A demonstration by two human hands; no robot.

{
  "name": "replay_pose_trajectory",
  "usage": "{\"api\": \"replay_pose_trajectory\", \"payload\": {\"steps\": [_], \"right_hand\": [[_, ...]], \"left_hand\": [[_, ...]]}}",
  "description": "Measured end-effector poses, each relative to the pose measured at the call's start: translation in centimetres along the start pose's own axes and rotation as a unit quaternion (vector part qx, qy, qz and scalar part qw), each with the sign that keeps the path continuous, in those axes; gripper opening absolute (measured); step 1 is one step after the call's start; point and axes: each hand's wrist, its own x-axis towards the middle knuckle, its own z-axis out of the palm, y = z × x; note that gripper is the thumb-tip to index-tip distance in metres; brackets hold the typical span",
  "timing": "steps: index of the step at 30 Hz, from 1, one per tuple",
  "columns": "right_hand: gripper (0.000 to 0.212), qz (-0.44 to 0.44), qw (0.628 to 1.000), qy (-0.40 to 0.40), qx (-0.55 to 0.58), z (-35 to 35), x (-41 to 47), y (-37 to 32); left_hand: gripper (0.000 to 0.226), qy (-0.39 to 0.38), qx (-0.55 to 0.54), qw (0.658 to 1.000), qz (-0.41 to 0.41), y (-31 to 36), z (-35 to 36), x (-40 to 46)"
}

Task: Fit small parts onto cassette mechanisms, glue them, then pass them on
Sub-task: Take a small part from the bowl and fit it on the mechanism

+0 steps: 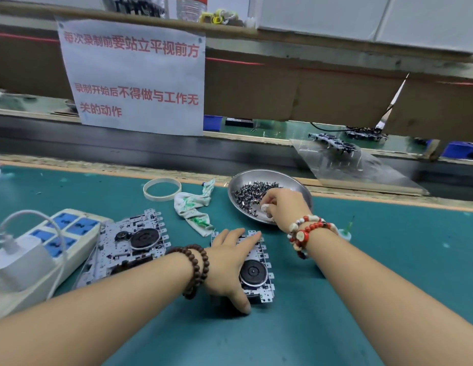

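A cassette mechanism [259, 273], a silver metal plate with a black flywheel, lies on the green mat. My left hand [227, 262] lies over its left side and holds it, thumb at the near edge, fingers reaching the far edge. A second cassette mechanism [132, 247] sits to the left, untouched. My right hand [280, 204] reaches into a round metal dish [296, 183] of small dark metal parts [248, 194]. Its fingers are curled down and pinch at the pile. The pinched part itself is hidden.
A glue applicator [346, 231] with a green tip stands right of my right wrist. A stained rag [195, 207] and a tape ring [161, 188] lie behind the mechanisms, a power strip [45, 247] at the left. Behind the bench runs a conveyor [283, 130] carrying further mechanisms [335, 143].
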Motion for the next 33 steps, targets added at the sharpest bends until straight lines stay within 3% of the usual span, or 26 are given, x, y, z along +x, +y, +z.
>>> {"api": "replay_pose_trajectory", "payload": {"steps": [3, 10, 12, 15, 18, 23, 27, 33], "right_hand": [[0.017, -0.026, 0.999, 0.047, 0.009, -0.6, -1.1, -0.7], [0.017, -0.024, 0.994, 0.038, 0.104, -0.7, -5.6, 0.7], [0.021, -0.001, 0.991, 0.029, 0.133, -0.4, -6.4, 1.4], [0.023, 0.031, 0.981, 0.017, 0.191, 0.2, -6.9, 1.8], [0.022, 0.058, 0.968, 0.011, 0.244, 0.7, -6.9, 2.1], [0.021, 0.064, 0.946, 0.049, 0.314, 1.2, -6.8, 2.6], [0.017, 0.059, 0.94, 0.069, 0.328, 1.9, -7.2, 2.6], [0.012, 0.063, 0.932, 0.068, 0.352, 2.3, -7.4, 2.7]], "left_hand": [[0.125, 0.004, -0.017, 1.0, 0.015, 0.4, 0.4, -0.2], [0.12, 0.023, -0.075, 0.997, 0.012, 0.8, 0.7, -0.5], [0.1, 0.085, -0.13, 0.988, 0.007, 0.9, 0.6, -0.4], [0.052, 0.231, -0.191, 0.954, -0.027, 0.9, 0.6, 0.1], [0.025, 0.275, -0.197, 0.938, -0.07, 1.0, 0.8, 1.0], [0.016, 0.284, -0.211, 0.931, -0.095, 1.1, 1.4, 1.9], [0.015, 0.331, -0.227, 0.914, -0.055, 1.0, 1.5, 1.8], [0.013, 0.294, -0.249, 0.923, -0.007, 0.5, 1.4, 1.9]]}}
